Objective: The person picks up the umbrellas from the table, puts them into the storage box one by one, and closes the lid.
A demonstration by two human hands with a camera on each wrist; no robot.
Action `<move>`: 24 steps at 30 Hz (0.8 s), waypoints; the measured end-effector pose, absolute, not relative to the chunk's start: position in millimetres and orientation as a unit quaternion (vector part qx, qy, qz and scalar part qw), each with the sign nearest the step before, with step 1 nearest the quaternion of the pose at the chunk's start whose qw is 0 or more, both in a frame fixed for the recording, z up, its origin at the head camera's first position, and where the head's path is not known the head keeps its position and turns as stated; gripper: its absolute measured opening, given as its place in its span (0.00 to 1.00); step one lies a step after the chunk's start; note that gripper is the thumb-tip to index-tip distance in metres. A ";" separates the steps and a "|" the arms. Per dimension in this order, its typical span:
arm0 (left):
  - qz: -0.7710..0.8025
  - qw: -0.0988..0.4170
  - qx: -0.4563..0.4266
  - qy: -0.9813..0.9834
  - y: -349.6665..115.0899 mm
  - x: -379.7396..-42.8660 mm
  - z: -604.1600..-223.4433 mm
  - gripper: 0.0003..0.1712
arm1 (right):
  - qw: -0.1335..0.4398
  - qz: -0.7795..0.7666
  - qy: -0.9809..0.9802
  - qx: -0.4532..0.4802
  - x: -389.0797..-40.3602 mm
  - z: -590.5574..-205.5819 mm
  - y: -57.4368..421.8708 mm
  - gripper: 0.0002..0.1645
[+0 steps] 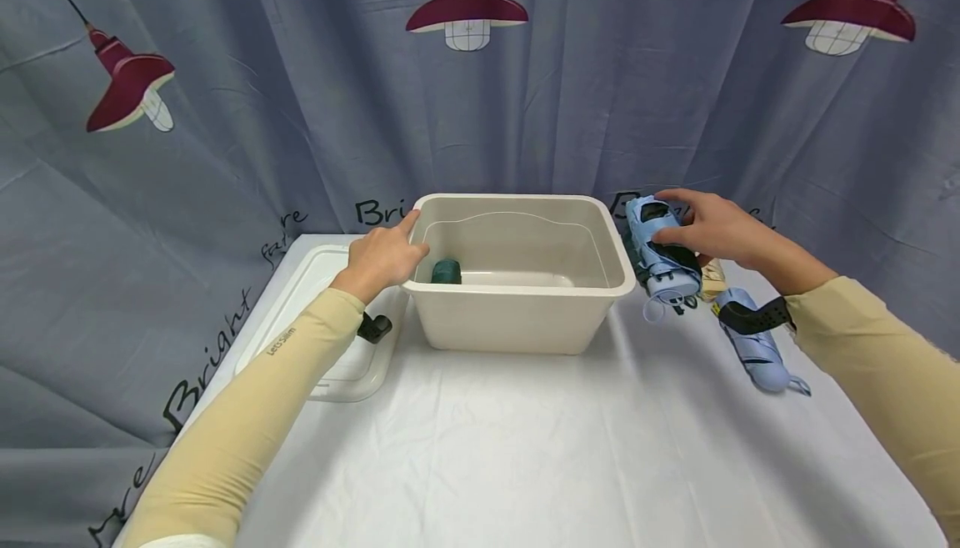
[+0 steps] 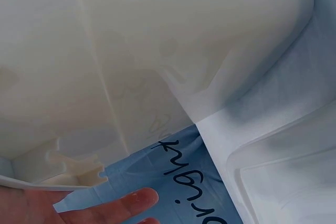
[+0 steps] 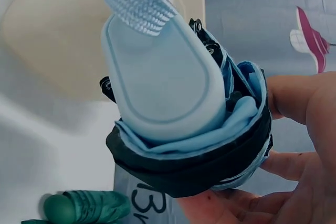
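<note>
In the head view, my left hand (image 1: 384,258) holds the left rim of a beige plastic bin (image 1: 517,323), thumb over the inside, fingers along the outside. A dark green rolled item (image 1: 446,271) stands inside it. My right hand (image 1: 720,227) grips a light-blue folded umbrella (image 1: 663,252) just beyond the bin's right side. In the right wrist view, the umbrella's flat handle (image 3: 163,77) and woven strap (image 3: 139,6) face the camera. A second light-blue folded umbrella (image 1: 757,356) lies on the table under my right wrist.
The bin's white lid (image 1: 352,377) lies flat left of it. A green folded umbrella (image 3: 86,206) shows near the bin in the right wrist view. Partly hidden below my right hand is a yellowish item (image 1: 712,279). A grey-blue curtain (image 1: 585,114) hangs behind the white table (image 1: 510,448).
</note>
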State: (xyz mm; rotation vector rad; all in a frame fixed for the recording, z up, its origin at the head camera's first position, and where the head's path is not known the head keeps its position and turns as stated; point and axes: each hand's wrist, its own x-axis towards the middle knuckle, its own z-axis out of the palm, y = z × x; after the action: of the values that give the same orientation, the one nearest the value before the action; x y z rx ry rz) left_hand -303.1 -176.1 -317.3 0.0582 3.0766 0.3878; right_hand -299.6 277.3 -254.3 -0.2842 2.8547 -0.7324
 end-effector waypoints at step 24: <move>0.124 0.019 0.019 0.992 -176.5 -303.1 -318.1 0.42 | 0.111 -0.267 0.950 -0.120 -323.9 -232.3 221.7 0.49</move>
State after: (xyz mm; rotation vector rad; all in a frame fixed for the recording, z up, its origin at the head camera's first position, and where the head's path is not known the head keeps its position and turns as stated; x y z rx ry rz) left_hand -303.1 -176.5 -318.1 0.0604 3.0795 0.3853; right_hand -323.9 221.7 -232.3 -0.3513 2.7903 -0.7840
